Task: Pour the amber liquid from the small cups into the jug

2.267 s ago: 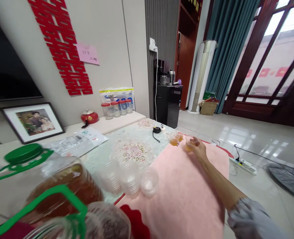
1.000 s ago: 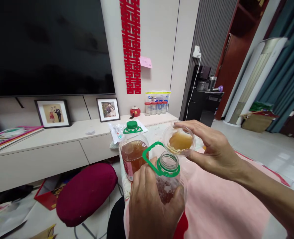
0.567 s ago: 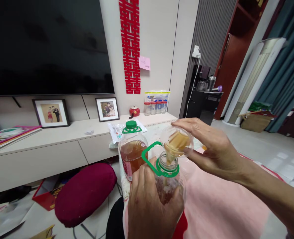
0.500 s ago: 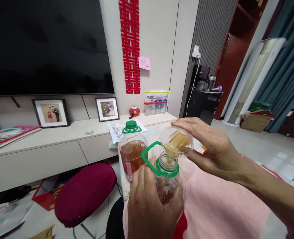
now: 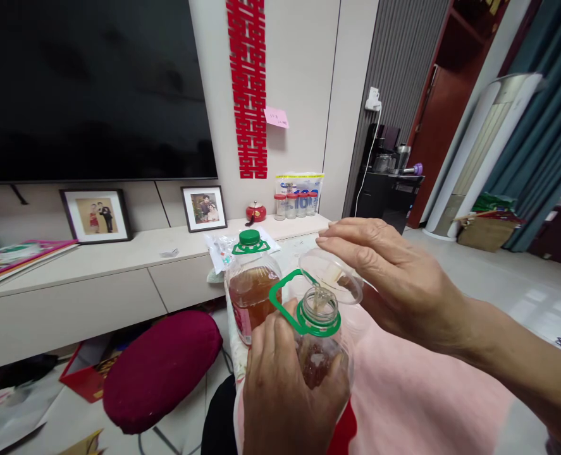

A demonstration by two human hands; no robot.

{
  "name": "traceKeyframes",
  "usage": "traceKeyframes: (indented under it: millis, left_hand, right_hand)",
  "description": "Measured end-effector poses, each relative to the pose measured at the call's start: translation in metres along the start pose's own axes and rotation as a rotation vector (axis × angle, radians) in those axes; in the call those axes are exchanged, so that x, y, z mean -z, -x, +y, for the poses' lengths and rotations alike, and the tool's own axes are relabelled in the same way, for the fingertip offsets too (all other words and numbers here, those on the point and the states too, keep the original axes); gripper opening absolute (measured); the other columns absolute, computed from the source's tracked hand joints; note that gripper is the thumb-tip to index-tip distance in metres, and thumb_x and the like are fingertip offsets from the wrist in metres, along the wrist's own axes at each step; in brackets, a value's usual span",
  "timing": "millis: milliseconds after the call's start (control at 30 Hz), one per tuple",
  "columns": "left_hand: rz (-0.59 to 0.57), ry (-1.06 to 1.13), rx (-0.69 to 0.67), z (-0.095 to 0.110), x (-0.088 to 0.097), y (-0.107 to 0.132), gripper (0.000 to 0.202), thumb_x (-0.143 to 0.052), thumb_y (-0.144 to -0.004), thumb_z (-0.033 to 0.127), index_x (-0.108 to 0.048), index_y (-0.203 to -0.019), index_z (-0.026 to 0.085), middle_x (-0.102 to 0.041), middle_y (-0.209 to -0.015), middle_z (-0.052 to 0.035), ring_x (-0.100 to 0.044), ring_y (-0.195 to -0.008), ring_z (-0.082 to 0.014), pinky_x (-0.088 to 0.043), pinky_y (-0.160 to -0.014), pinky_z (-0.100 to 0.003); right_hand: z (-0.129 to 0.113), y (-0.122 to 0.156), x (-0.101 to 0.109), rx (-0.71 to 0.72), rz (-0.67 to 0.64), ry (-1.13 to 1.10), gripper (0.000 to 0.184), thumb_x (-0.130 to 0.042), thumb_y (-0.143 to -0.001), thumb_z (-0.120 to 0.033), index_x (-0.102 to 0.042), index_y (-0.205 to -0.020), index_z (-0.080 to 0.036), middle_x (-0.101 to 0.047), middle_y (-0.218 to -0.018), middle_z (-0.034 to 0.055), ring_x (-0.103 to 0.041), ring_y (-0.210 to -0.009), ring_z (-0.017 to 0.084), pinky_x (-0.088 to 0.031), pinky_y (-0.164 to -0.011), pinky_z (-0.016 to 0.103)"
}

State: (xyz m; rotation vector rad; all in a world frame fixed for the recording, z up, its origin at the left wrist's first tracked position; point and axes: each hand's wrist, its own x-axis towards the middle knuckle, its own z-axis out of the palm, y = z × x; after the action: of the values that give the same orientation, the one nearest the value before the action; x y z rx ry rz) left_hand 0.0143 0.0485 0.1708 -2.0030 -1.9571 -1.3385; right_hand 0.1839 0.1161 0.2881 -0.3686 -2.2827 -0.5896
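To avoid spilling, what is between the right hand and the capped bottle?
In the head view, the tilted cup and green handle of the open bottle.

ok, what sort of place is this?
Probably a home living room: a large dark TV screen above a long low cabinet, framed photos standing on it, and a teal curtain at far right.

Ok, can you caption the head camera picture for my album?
Left grip holds an open bottle; right grip pours from a clear cup into it.
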Motion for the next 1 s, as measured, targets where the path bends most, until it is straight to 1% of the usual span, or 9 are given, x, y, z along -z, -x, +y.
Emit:
traceKeyframes:
  millis: [67,167,300,400,533,667,733,867,1000]
  left_hand:
    - [-0.016,0.003,-0.009,-0.002,0.001,-0.001,0.051,-0.061,-0.082,0.044,-0.047,-0.126,0.024,-0.067,-0.095,-0.006,-0.068,-0.089,-0.0274,-0.061,-0.075,-0.047]
    - [-0.046,-0.002,0.024,-0.001,0.0,-0.002,0.042,-0.061,-0.081,0.044,-0.051,-0.117,0.024,-0.067,-0.093,-0.0061,-0.068,-0.091,-0.0288,-0.061,-0.078,-0.049]
    - [0.058,-0.074,-0.062,-0.002,-0.003,-0.002,0.046,-0.061,-0.08,0.045,-0.048,-0.118,0.022,-0.067,-0.092,-0.008,-0.069,-0.084,-0.0295,-0.061,-0.069,-0.047]
    - [0.088,-0.106,-0.112,-0.003,0.0,-0.002,0.051,-0.065,-0.081,0.047,-0.046,-0.121,0.022,-0.065,-0.089,-0.0052,-0.07,-0.083,-0.0288,-0.061,-0.068,-0.044]
    - [0.096,-0.073,-0.135,0.0,0.004,-0.003,0.04,-0.059,-0.086,0.051,-0.048,-0.111,0.022,-0.058,-0.08,-0.0014,-0.067,-0.078,-0.0266,-0.059,-0.069,-0.041]
    - [0.03,-0.052,0.023,0.002,0.003,0.0,0.046,-0.053,-0.086,0.061,-0.051,-0.113,0.023,-0.058,-0.085,-0.0023,-0.062,-0.084,-0.0288,-0.054,-0.073,-0.043]
    - [-0.008,-0.028,0.063,0.001,0.002,0.001,0.051,-0.052,-0.084,0.067,-0.052,-0.112,0.024,-0.059,-0.087,-0.0026,-0.061,-0.087,-0.0299,-0.052,-0.075,-0.043]
    - [-0.017,-0.01,0.08,0.0,0.002,0.003,0.056,-0.043,-0.085,0.076,-0.05,-0.103,0.023,-0.058,-0.089,-0.0042,-0.06,-0.089,-0.0302,-0.051,-0.08,-0.045]
    - [-0.035,0.007,0.13,0.005,0.004,0.004,0.063,-0.04,-0.086,0.075,-0.051,-0.123,0.024,-0.058,-0.097,-0.0056,-0.061,-0.101,-0.0344,-0.051,-0.087,-0.052]
  right_hand:
    - [-0.001,-0.001,0.0,0.014,-0.013,0.038,0.041,-0.049,-0.099,-0.005,-0.052,-0.138,-0.017,-0.069,-0.13,0.0159,-0.061,-0.125,0.027,-0.052,-0.106,0.049]
    - [-0.002,-0.002,0.002,0.041,-0.033,0.106,0.04,-0.046,-0.099,-0.004,-0.054,-0.136,-0.016,-0.069,-0.132,0.0172,-0.061,-0.126,0.029,-0.05,-0.105,0.052]
    - [-0.004,0.003,0.005,-0.077,-0.021,0.065,0.045,-0.056,-0.097,-0.01,-0.053,-0.14,-0.019,-0.071,-0.13,0.0151,-0.064,-0.124,0.03,-0.05,-0.101,0.052]
    - [0.001,0.021,0.005,-0.324,0.013,-0.139,0.068,-0.07,-0.091,-0.019,-0.043,-0.153,-0.026,-0.07,-0.134,0.0111,-0.066,-0.121,0.028,-0.053,-0.101,0.047]
    - [0.011,0.071,-0.011,-0.826,0.066,-0.456,0.085,-0.077,-0.086,-0.034,-0.034,-0.16,-0.028,-0.072,-0.124,0.0093,-0.069,-0.116,0.028,-0.054,-0.101,0.052]
    - [0.009,0.125,-0.041,-1.181,0.119,-0.673,0.091,-0.081,-0.079,-0.042,-0.039,-0.157,-0.022,-0.071,-0.124,0.0138,-0.068,-0.118,0.03,-0.055,-0.1,0.056]
    - [0.005,0.143,-0.056,-1.232,0.154,-0.678,0.09,-0.081,-0.079,-0.043,-0.04,-0.156,-0.021,-0.071,-0.126,0.0143,-0.067,-0.121,0.03,-0.054,-0.101,0.055]
    - [0.0,0.164,-0.081,-1.22,0.169,-0.591,0.086,-0.078,-0.082,-0.044,-0.04,-0.157,-0.026,-0.07,-0.13,0.0123,-0.064,-0.126,0.029,-0.046,-0.111,0.056]
    - [-0.002,0.178,-0.094,-1.237,0.106,-0.543,0.086,-0.081,-0.079,-0.043,-0.044,-0.155,-0.03,-0.068,-0.137,0.0136,-0.059,-0.133,0.035,-0.041,-0.112,0.064]
